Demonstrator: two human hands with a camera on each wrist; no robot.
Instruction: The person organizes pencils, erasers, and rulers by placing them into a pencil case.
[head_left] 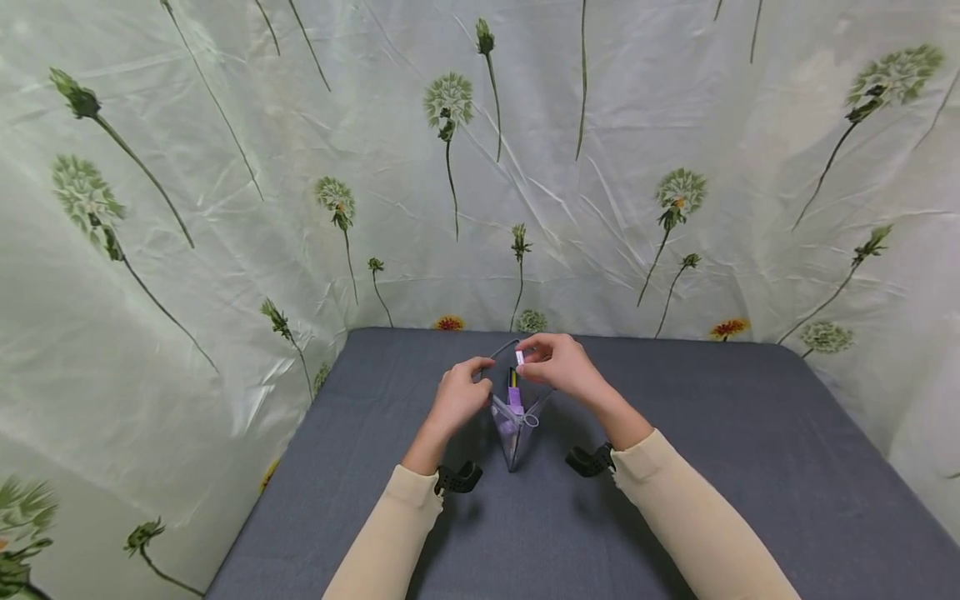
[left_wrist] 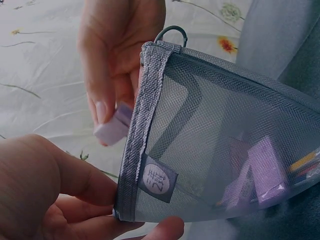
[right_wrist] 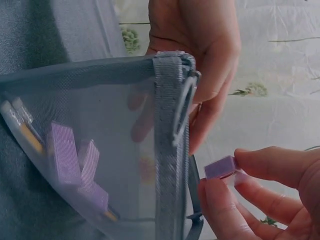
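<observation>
A grey mesh pencil case [head_left: 513, 437] stands on the table with its zipped top open; a round tag is sewn on in the left wrist view. My left hand [head_left: 459, 398] pinches the case's rim between thumb and fingers. Above the opening, my right hand [head_left: 564, 367] pinches a small pale purple eraser [right_wrist: 220, 167] between thumb and fingertips, just outside the rim. Through the mesh show several purple erasers [left_wrist: 268, 170] and yellow pencils [right_wrist: 31, 137] with metal-looking ends. Their lower ends are blurred by the mesh.
The dark grey table [head_left: 712, 467] reaches out on both sides of the case. A white curtain [head_left: 375, 150] printed with dandelions hangs behind it and along the left. A zip pull ring [right_wrist: 185, 105] dangles at the case's end. Black cameras sit on both wrists.
</observation>
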